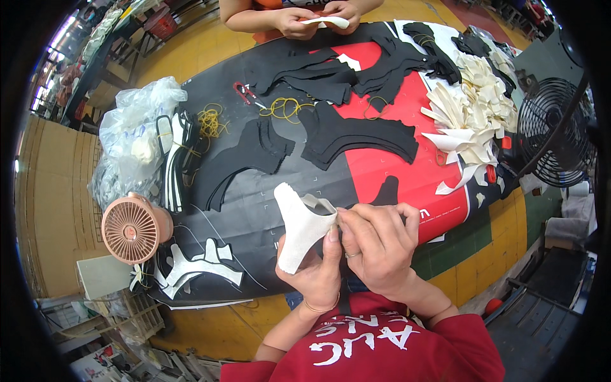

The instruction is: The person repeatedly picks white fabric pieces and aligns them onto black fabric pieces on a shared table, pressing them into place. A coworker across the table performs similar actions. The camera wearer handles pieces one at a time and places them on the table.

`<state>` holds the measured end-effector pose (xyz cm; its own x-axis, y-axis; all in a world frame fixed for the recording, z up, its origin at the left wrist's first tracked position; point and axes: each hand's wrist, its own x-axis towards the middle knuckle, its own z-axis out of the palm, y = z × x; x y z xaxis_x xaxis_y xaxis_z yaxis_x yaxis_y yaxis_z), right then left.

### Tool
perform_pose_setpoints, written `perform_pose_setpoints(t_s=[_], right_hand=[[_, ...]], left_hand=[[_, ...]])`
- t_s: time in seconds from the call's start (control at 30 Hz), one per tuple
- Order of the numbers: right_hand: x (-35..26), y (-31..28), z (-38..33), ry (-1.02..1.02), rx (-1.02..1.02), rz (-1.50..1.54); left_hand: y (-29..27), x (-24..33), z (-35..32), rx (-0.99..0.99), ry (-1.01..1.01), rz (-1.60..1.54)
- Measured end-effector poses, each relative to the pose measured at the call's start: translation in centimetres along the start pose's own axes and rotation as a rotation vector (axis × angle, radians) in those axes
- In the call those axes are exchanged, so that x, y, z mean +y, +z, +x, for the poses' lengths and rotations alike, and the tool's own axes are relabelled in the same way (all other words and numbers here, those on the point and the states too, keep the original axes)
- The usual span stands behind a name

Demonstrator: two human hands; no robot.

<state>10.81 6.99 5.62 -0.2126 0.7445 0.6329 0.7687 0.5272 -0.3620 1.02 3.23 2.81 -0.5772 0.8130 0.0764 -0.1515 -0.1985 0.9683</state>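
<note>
A white Y-shaped cut piece of material is held up over the near edge of the table. My left hand grips it from below, thumb on its front. At its right end, where the material curls back, my right hand pinches the edge between thumb and fingers. The fingertips of both hands nearly meet there. Beyond them, stacked black cut pieces lie on the table, and one small black piece is partly hidden behind my right hand. White and black cut pieces lie at the near left.
A pink fan and clear plastic bags stand left; a black fan stands right. Cream strips are heaped at the right. Yellow bands and red-handled snips lie farther back. Across the table, another person's hands hold a white piece.
</note>
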Motion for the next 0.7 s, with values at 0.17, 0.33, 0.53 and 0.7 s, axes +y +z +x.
perform_pose_setpoints(t_s=[0.17,0.33,0.53,0.7], right_hand=[[0.2,0.6,-0.2,0.025,-0.002,0.031],[0.4,0.6,-0.2,0.114,-0.047,0.181],[0.5,0.3,-0.3,0.103,-0.055,0.179],[0.6,1.0,-0.3,0.129,-0.061,0.193]], left_hand=[[0.1,0.1,0.1,-0.023,-0.111,-0.092],[-0.1,-0.4,0.1,-0.022,-0.123,-0.126],[-0.1,-1.0,0.0,-0.023,0.032,0.014],[0.2,-0.6,-0.2,-0.015,-0.117,-0.091]])
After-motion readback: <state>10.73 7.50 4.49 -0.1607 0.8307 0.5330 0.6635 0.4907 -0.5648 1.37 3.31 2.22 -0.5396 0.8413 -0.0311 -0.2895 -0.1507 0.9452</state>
